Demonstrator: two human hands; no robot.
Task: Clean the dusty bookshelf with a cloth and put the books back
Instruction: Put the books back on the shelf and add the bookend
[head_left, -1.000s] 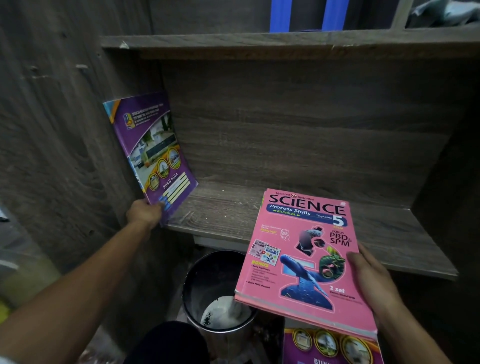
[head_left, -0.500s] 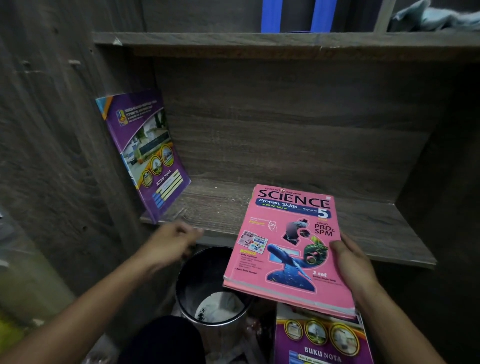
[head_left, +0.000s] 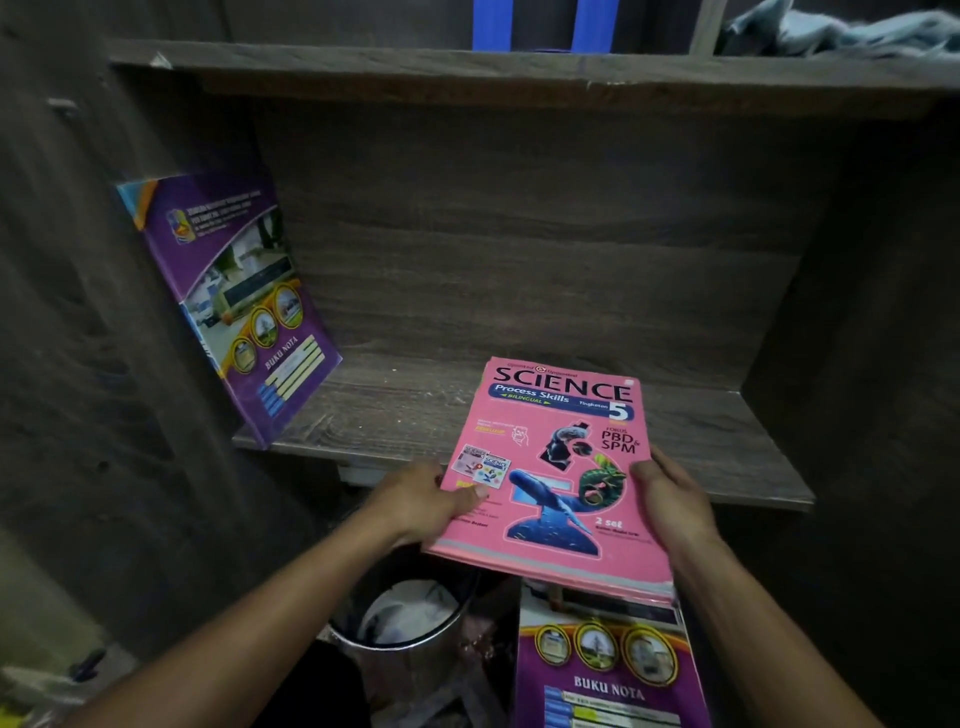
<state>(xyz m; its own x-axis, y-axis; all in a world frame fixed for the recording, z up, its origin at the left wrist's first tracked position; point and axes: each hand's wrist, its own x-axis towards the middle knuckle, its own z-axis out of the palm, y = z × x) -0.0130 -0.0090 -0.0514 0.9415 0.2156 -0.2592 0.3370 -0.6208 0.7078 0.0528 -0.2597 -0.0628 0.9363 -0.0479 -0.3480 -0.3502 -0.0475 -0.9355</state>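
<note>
The left grip and right grip clasp opposite side edges of the thin pink paperback science workbook between them, before the dark wooden shelf; light, I'd guess, and floppy.

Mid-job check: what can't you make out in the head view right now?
Head view:
Lower purple notebook: top hidden under the pink Science book, bottom cut by frame edge.
Left hand fingers: beneath that book; only the thumb shows.
Metal bin contents: white, dim, unidentifiable.
Bluish cloth: cut off by top edge.
Leaning purple notebook small print: blurred.
</note>
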